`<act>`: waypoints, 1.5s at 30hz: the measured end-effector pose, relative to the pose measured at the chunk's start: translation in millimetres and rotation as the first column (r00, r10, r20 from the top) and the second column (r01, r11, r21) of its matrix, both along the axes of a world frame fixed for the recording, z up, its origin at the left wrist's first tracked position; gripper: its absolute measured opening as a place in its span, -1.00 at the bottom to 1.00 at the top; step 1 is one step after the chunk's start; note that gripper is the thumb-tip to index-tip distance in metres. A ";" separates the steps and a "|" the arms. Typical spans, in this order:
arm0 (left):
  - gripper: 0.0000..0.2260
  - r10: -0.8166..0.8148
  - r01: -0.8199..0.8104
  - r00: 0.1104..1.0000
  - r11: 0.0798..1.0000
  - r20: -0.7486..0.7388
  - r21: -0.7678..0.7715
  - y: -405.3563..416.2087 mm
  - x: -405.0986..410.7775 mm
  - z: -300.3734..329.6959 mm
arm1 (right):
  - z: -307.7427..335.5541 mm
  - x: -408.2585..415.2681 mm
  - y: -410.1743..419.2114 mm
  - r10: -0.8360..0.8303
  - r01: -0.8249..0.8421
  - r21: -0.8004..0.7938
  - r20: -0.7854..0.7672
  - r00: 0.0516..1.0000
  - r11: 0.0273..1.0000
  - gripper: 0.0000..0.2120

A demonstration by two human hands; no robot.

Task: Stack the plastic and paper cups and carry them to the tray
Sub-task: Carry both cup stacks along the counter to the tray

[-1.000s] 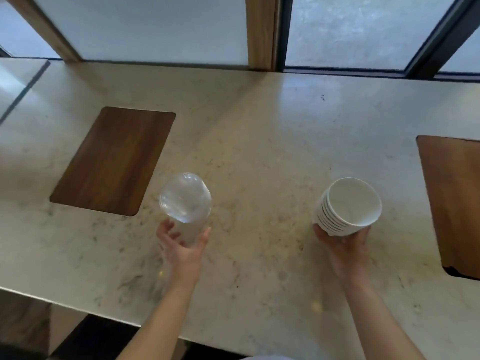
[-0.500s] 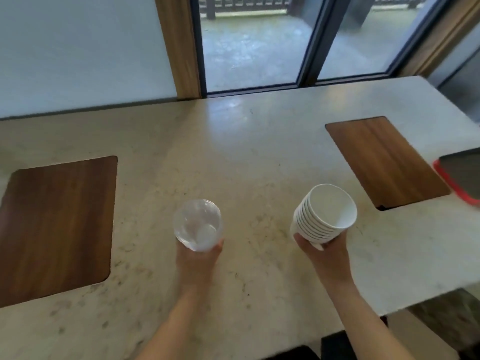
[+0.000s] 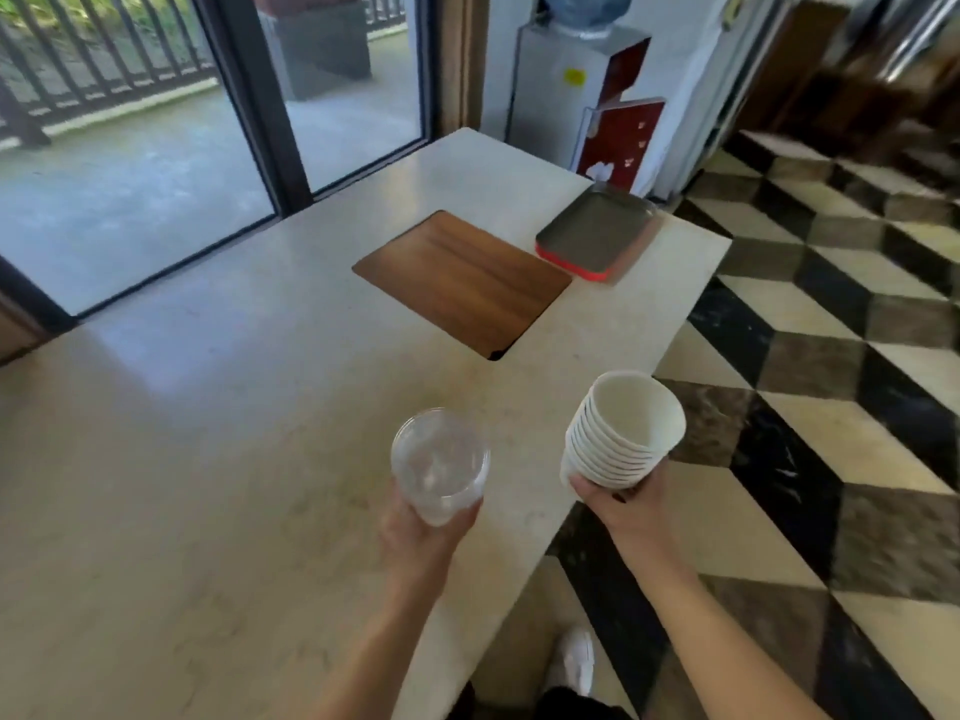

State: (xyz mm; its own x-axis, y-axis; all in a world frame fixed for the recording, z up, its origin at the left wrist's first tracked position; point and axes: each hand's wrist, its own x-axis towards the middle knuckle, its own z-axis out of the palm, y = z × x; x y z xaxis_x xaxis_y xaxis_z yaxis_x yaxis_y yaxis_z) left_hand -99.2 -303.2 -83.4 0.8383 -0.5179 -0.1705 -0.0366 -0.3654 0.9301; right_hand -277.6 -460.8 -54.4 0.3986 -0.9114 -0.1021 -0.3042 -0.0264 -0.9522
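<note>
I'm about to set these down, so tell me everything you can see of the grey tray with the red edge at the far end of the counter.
The grey rectangular tray with the red edge lies flat near the far right corner of the pale stone counter, just beyond the inset wooden panel. It has rounded corners, a low raised rim and a dull grey inside, plastic by the look. Nothing is seen in it, and neither hand touches it.
</note>
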 end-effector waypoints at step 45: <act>-0.38 -0.208 0.208 0.978 0.966 0.016 -0.154 -594.0 -38.0 -2.5 | -0.1 -27.8 -559.4 -0.127 0.131 0.004 -0.193 0.973 0.991 -0.09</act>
